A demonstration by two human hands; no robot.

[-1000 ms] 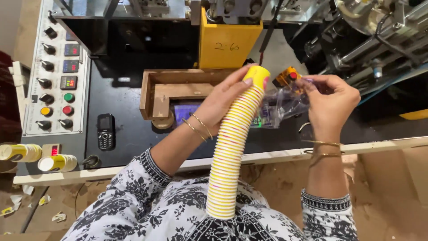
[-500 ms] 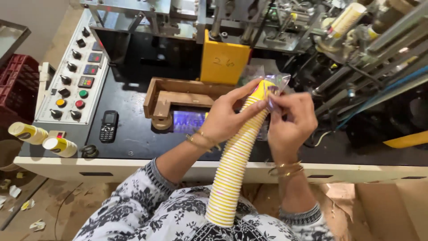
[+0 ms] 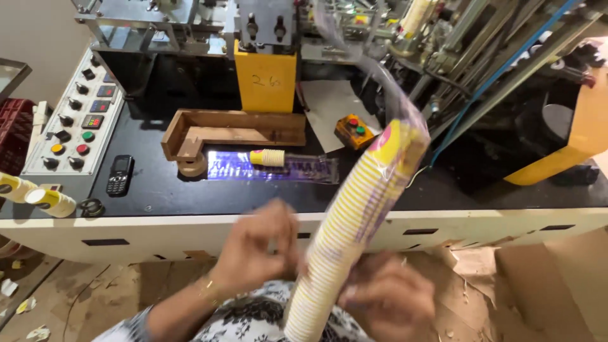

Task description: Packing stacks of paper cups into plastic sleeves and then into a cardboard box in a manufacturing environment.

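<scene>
1. The left hand point(image 3: 256, 250) is showing blurred in the head view, low in the frame. Its fingers are curling partly closed just beside the lower part of the cup stack point(image 3: 354, 221). Whether it is gripping the stack cannot be told from the blur.
2. The right hand point(image 3: 386, 297) is also appearing blurred, on the other side of the stack from the left hand. Its fingers are lying against the lower part of the stack. How far it is open, and whether it is clamping the stack, cannot be told.
3. The cup stack, a long column of nested white paper cups with yellow rims, is running between the two hands. It is tilting up and away from them, its top end leaning toward the right-hand side.
4. A clear plastic sleeve point(image 3: 386, 82) is covering the upper part of the stack and trailing on beyond its top end, well above both hands.
5. The black worktop point(image 3: 164, 190) is lying beyond the hands, past a white front edge.
6. On the worktop, ahead of the left hand, a flat sleeve point(image 3: 304, 168) is lying with a short cup stack point(image 3: 267, 158) on it.
7. A wooden tray point(image 3: 234, 130) is sitting just behind that sleeve.
8. A phone point(image 3: 119, 175) is resting farther out on the left hand's side, near a control panel point(image 3: 73, 126) with coloured buttons.
9. Two cups point(image 3: 35, 193) are lying on their sides at the far left edge.
10. A small orange button box point(image 3: 354, 130) is standing ahead of the right hand, behind the tilted stack.
</scene>
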